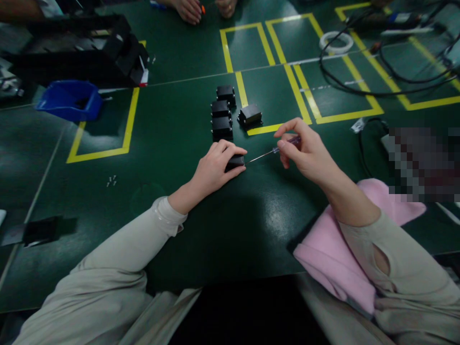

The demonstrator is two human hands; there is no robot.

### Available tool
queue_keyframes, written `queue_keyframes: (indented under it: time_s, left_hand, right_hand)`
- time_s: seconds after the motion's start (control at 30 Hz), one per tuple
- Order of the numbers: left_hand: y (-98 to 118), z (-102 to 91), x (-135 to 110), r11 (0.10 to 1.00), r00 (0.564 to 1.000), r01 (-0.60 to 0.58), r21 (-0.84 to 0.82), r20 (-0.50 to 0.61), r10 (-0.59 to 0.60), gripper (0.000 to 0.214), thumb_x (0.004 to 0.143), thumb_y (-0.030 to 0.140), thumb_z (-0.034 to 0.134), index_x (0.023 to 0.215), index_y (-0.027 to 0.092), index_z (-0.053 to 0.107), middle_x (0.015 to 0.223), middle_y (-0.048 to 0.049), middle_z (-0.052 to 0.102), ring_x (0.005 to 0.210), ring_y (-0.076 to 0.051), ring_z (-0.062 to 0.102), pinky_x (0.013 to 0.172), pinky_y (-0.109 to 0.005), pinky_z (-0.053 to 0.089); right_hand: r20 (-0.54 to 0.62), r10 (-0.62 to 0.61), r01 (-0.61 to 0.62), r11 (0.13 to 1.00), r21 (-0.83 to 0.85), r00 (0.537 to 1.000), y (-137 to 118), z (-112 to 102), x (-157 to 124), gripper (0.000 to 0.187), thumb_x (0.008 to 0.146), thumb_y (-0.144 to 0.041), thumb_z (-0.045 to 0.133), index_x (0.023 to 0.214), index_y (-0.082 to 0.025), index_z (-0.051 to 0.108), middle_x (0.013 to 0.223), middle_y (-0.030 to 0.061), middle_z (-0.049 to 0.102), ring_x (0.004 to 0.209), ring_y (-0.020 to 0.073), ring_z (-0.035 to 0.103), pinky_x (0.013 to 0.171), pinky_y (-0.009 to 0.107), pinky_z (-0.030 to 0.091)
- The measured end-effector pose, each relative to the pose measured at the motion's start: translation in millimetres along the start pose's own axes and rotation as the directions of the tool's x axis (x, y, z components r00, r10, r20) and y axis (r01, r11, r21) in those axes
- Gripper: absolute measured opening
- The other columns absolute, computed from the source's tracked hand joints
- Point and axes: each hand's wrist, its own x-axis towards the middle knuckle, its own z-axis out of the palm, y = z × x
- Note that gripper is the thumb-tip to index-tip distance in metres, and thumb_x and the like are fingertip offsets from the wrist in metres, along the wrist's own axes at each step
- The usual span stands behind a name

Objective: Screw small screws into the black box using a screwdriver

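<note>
My left hand [217, 165] grips a small black box-shaped part [234, 162] on the green table, its fingers over the top and thumb along the near side. A screwdriver [275, 150] with a clear purplish handle is pinched in my right hand [302, 148]. Its thin shaft slants down to the left, and the tip meets the right end of the held part. Just beyond stand several similar black blocks [222, 125] in a column, with silvery screws at their ends. One more black block [250, 116] sits apart to their right.
Loose small screws [111, 180] lie at left. Behind them are a blue bin [70, 100] and a long black tray [79, 48]. A pink cloth [334, 254] lies under my right forearm. Black cables [359, 88] and a white ring [336, 42] are far right. Another person's hands [189, 9] show at the top.
</note>
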Motion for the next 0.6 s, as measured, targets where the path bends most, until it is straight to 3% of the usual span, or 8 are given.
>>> queue_keyframes:
  time_s: [0.23, 0.4, 0.6]
  left_hand:
    - [-1.3, 0.0, -0.6, 1.0, 1.0, -0.019, -0.006, -0.012, 0.019, 0.032, 0.097, 0.032, 0.065, 0.128, 0.022, 0.06, 0.122, -0.0085, 0.061, 0.115, -0.027, 0.058, 0.098, -0.043, 0.051]
    - [-0.4, -0.3, -0.4, 1.0, 1.0, -0.011, -0.004, -0.008, 0.011, 0.032, 0.097, 0.032, 0.066, 0.127, 0.023, 0.06, 0.123, -0.0085, 0.061, 0.116, -0.027, 0.058, 0.099, -0.044, 0.051]
    - [-0.1, -0.4, -0.4, 1.0, 1.0, -0.009, -0.009, -0.006, 0.009, 0.032, 0.097, 0.033, 0.065, 0.127, 0.022, 0.06, 0.122, -0.0088, 0.061, 0.115, -0.027, 0.058, 0.098, -0.044, 0.051]
  right_hand:
    - [0.009, 0.032, -0.032, 0.999, -0.002, 0.999, -1.8, 0.2, 0.1, 0.028, 0.097, -0.049, 0.065, 0.091, -0.025, 0.053, 0.051, -0.0104, 0.045, 0.039, 0.0087, 0.046, 0.041, 0.026, 0.036]
    - [-0.006, -0.015, 0.015, 1.0, -0.019, 1.0, -1.7, -0.1, -0.4, 0.022, 0.096, -0.041, 0.069, 0.099, -0.026, 0.053, 0.054, -0.0104, 0.051, 0.041, 0.0095, 0.05, 0.044, 0.026, 0.036]
    - [0.025, 0.016, -0.016, 1.0, -0.012, 1.0, -4.9, -0.8, 0.0, 0.031, 0.096, -0.053, 0.066, 0.09, -0.025, 0.053, 0.052, -0.0105, 0.046, 0.039, 0.0082, 0.049, 0.04, 0.025, 0.035]
